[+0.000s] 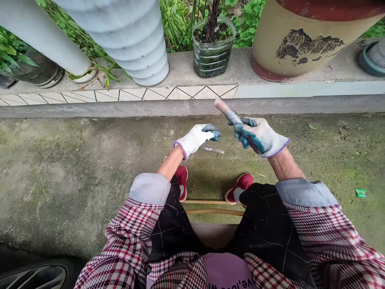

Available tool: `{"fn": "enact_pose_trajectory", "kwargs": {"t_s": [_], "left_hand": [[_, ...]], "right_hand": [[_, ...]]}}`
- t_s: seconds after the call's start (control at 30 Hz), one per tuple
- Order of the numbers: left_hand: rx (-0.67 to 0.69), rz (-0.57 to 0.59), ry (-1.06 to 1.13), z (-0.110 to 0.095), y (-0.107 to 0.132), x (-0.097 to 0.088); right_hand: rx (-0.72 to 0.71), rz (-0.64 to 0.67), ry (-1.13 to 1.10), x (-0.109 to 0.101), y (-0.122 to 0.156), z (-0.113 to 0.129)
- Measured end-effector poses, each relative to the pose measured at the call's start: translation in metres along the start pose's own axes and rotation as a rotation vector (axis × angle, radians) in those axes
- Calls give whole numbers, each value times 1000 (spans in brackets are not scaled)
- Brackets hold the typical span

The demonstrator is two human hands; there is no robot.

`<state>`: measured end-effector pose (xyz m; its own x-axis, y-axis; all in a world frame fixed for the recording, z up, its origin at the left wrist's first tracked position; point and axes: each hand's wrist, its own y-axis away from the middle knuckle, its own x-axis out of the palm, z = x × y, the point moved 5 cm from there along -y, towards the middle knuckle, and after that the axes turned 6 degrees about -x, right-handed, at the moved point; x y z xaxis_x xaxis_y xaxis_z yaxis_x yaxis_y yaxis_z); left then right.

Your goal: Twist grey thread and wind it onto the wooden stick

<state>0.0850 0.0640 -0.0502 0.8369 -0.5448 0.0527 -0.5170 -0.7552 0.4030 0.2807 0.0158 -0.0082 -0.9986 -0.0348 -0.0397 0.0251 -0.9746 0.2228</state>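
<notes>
So the right hand (252, 136) has its gloved fingers wrapped round a stick (221, 105) with silvery wire (233, 116) wound on it, bare end poking up and left toward the tiled ledge (183, 71). The left hand (198, 138), also gloved, sits just beside it with fingers curled, though honestly I can't tell if it's pinching anything. Another, thinner wire-wrapped stick (217, 151) shows just below that left hand, over the mossy concrete ground (120, 156) ahead of the red sneakers (181, 182).
</notes>
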Motion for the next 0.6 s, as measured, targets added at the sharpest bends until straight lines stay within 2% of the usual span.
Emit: {"fn": "enact_pose_trajectory", "kwargs": {"t_s": [0.1,0.17,0.27,0.37,0.47,0.53,0.6], "left_hand": [[-4,27,-41,2,-1,0],[-28,8,-39,2,0,-1],[-56,-18,-44,-1,4,-3],[-52,74,-188,-4,8,-2],[-71,100,-394,1,11,-3],[-91,82,-456,6,11,-4],[-114,66,-416,11,10,-5]], "right_hand": [[21,93,-110,6,9,8],[59,207,-119,9,14,9],[178,469,5,18,21,2],[268,659,220,24,26,-16],[278,678,509,27,20,-34],[244,615,791,24,10,-42],[179,519,1026,20,-2,-42]]}}
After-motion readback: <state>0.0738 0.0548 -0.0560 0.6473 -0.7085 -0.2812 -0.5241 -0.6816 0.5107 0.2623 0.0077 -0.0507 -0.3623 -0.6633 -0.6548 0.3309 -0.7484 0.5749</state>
